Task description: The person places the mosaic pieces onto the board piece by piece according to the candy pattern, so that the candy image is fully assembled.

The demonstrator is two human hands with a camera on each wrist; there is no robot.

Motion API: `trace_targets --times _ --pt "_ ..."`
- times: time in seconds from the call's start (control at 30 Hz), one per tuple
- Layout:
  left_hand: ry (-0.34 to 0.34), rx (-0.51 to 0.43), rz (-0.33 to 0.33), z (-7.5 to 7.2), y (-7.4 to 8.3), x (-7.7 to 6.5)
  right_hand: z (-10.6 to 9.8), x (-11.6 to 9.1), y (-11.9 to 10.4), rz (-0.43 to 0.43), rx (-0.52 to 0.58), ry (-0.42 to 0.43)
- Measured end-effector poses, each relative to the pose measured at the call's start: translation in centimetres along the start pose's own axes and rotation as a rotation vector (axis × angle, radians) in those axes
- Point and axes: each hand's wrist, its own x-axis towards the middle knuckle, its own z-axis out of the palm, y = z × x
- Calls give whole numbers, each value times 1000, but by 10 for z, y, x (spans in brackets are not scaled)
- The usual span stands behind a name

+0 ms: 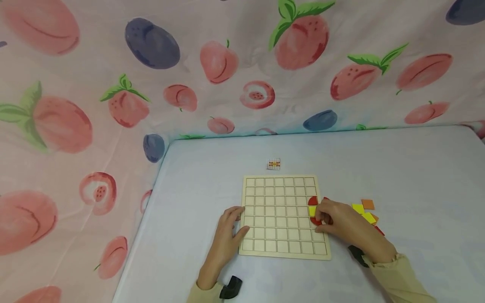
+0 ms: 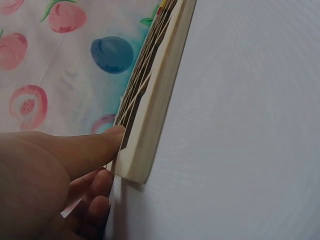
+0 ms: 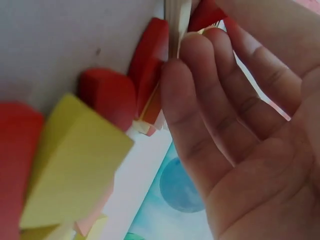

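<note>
The wooden board (image 1: 270, 221) lies flat. The spread left hand (image 1: 226, 233) touches its left side, maybe to steady it. The half-bent right hand (image 1: 340, 217) is by red pieces (image 1: 313, 200) at the board's right; I can't tell if it pinches one.

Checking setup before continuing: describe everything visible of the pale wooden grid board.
The pale wood-like grid board is roughly square, with a rim and thin lines dividing it into square cells. It lies flat on the white surface. Most visible cells are bare; in the rightmost column, a yellow square piece sits between two red curved-edged pieces. The left hand touches its left edge, thumb over the rim; the right hand partly hides its right edge.
</note>
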Motion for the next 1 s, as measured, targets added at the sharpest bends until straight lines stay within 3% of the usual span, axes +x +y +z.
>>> trace_targets --times 0.3,0.67,1.0 --pt "-3 -5 -5 -1 1 0 -4 1 -2 28 -13 -55" --pt "-14 -11 -19 -1 0 -1 -3 3 0 8 -51 -47" --pt "-16 -13 -11 -1 0 -1 -22 -4 6 -9 -56 70"
